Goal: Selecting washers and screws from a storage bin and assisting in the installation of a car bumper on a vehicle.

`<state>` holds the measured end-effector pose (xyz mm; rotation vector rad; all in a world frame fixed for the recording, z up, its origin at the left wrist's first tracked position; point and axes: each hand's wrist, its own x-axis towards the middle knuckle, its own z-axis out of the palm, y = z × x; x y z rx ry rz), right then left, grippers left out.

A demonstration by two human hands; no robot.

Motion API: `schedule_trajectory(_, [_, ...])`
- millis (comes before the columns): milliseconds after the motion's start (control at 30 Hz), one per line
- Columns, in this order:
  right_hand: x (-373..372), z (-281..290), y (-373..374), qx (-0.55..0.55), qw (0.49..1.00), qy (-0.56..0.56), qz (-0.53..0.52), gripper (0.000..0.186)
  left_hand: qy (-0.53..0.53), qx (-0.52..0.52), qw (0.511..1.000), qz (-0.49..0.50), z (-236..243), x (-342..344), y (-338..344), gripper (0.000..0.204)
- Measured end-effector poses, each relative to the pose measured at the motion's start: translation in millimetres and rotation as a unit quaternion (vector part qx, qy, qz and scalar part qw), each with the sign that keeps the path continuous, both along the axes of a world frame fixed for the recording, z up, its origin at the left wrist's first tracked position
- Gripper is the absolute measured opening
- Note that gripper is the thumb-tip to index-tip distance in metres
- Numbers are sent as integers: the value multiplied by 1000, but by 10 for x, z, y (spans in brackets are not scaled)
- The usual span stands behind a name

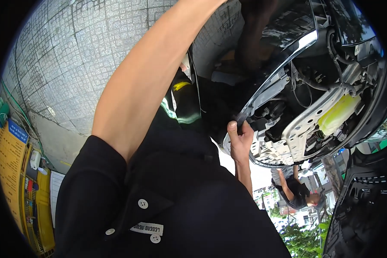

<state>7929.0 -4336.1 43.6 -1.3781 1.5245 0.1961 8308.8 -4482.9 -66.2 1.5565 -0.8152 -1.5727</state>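
My left arm stretches across the view from a black short sleeve and leaves it at the top edge, so the left hand is out of sight. At the middle right, my right hand grips the edge of a black car's body panel. Its thumb presses on a dark strip along that edge, and the fingers are closed around it, partly hidden. Beside the hand lies the car's open bay, showing a pale metal panel with holes, dark cables and a yellow-green part.
Grey patterned paving spreads at upper left. A yellow cabinet, a yellow sign and a green hose are along the left. Another person appears beyond the car, upside down. A dark ribbed panel stands at lower right.
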Motion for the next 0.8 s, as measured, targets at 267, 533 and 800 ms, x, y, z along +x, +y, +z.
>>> schedule_trajectory(267, [-17, -44, 95, -41, 999, -1, 9, 54, -210, -281, 909, 228, -362, -449, -233, 36])
schedule_trajectory(533, [-5, -37, 83, -36, 999, -17, -1, 50, -180, -222, 941, 183, -48, -324, -574, 37])
schedule_trajectory(800, [23, -16, 45, -37, 999, -34, -15, 57, -212, -130, 963, 104, 76, -196, -819, 62])
